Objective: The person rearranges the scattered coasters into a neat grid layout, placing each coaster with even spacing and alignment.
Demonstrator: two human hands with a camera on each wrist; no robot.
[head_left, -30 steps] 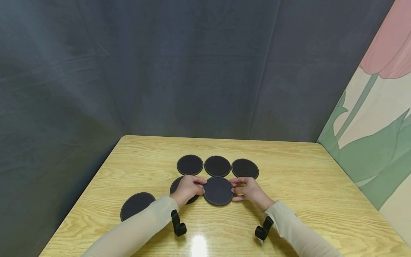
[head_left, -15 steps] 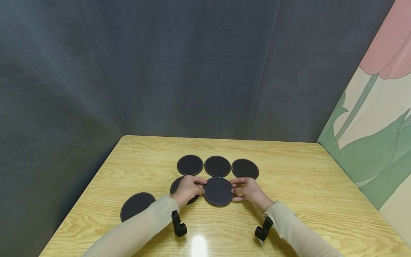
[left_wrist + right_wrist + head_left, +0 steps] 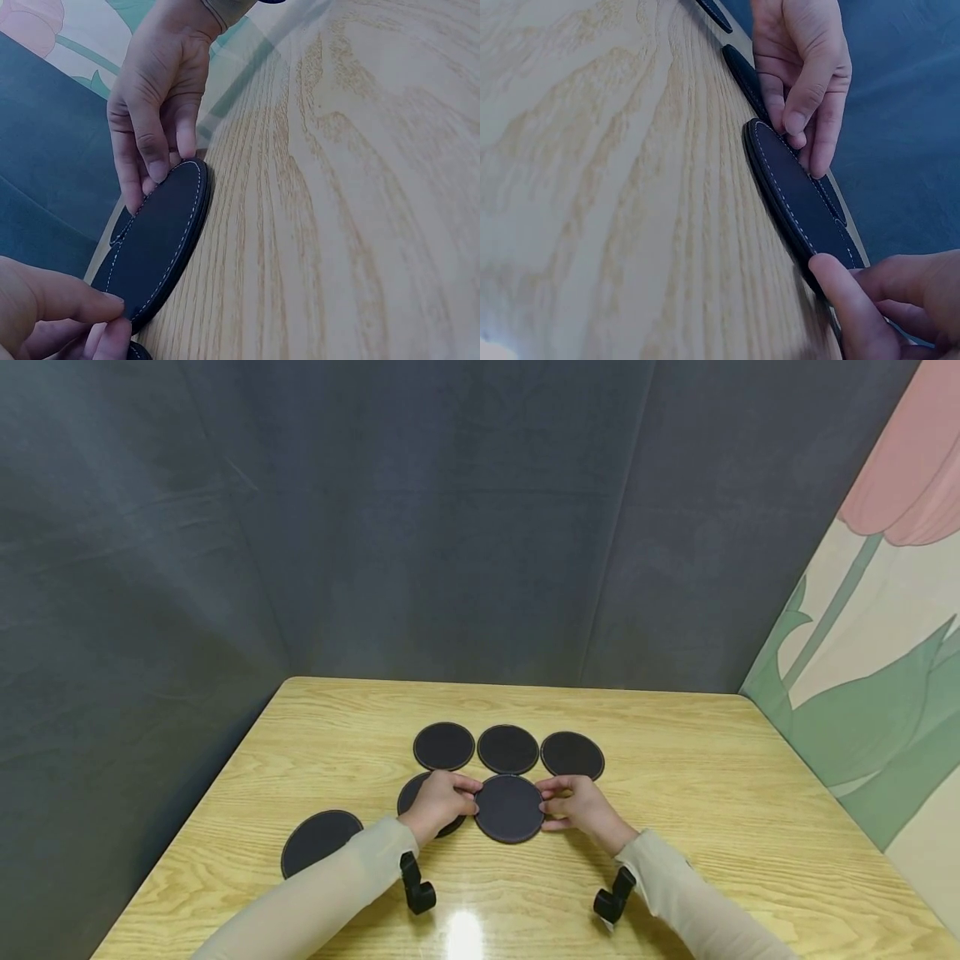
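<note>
A round black coaster (image 3: 509, 809) with light stitching lies between my two hands in the middle of the table. My left hand (image 3: 441, 802) pinches its left edge with thumb and fingers, above another black coaster (image 3: 412, 793) that it partly covers. On the opposite edge, my right hand (image 3: 581, 808) holds the rim between thumb and fingertips. The held coaster (image 3: 161, 236) looks thick at its side in the left wrist view; whether it is more than one layer I cannot tell. From the right wrist view, the same coaster (image 3: 791, 187) lies almost flat on the wood.
Behind the hands, a row of three black coasters runs along the table: left (image 3: 444, 746), middle (image 3: 507, 749) and right (image 3: 572, 755). Another coaster (image 3: 321, 842) lies at the left, partly hidden by the left sleeve. A dark curtain (image 3: 450, 527) hangs behind the wooden table (image 3: 712, 793).
</note>
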